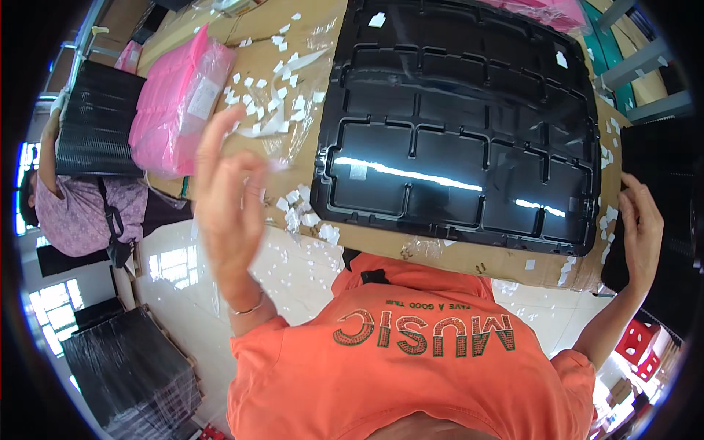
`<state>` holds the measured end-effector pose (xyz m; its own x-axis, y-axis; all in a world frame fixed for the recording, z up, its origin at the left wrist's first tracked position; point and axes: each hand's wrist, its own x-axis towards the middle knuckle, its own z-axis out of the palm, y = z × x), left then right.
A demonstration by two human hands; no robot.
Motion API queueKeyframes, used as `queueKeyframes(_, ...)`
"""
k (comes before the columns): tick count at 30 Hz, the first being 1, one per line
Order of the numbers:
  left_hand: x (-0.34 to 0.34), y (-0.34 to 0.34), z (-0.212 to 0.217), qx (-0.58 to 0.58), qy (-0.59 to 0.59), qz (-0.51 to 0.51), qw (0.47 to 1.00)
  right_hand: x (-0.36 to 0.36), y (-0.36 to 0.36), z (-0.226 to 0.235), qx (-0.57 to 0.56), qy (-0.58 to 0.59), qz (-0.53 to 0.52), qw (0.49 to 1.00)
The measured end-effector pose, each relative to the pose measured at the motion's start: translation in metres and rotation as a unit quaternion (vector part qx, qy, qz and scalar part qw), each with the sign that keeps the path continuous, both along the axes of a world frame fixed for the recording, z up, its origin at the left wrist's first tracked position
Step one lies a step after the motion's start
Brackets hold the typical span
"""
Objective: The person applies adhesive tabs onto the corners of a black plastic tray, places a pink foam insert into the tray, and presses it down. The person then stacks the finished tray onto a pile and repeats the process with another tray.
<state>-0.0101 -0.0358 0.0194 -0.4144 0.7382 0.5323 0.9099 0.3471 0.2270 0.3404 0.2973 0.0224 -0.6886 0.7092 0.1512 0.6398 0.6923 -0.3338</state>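
Work is judged unfinished: few white pieces on black tray; left hand half-curled, right hand loosely bent, holds undetermined.

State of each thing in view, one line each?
left hand: raised, fingers bent; grip unclear
right hand: beside dark stack; grip unclear
white scraps: loose, scattered
black tray: lying flat, few scraps on top
pink bundle: bagged in clear plastic
lower-left stack: wrapped in clear film
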Motion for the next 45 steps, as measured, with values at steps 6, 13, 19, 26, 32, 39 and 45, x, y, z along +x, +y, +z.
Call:
queueKeyframes(6, -0.072, 0.003, -0.02, -0.061, 0.054, 0.079, 0.994, -0.093, 0.05, -0.012, 0.092, 0.115, 0.107, 0.983)
queueKeyframes(13, -0.102, 0.141, -0.026, 0.016, 0.017, -0.097, 0.995, -0.161, 0.108, -0.036, 0.117, 0.071, 0.191, 0.972)
queueKeyframes(19, -0.132, 0.169, -0.044, -0.073, 0.004, -0.101, 0.992, -0.175, 0.112, -0.039, 0.09, 0.027, 0.211, 0.973)
queueKeyframes(26, -0.125, 0.172, -0.048, -0.08, 0.053, -0.111, 0.989, -0.181, 0.108, -0.03, 0.051, -0.002, 0.19, 0.981)
queueKeyframes(32, -0.122, 0.175, -0.046, -0.12, 0.109, -0.096, 0.982, -0.181, 0.106, -0.03, 0.059, 0.009, 0.194, 0.979)
queueKeyframes(39, -0.126, 0.183, -0.028, -0.144, -0.027, -0.094, 0.985, -0.199, 0.113, -0.013, 0.001, -0.036, 0.216, 0.976)
queueKeyframes(45, -0.125, 0.191, -0.056, -0.09, 0.079, -0.125, 0.985, -0.184, 0.132, -0.031, 0.023, -0.006, 0.251, 0.968)
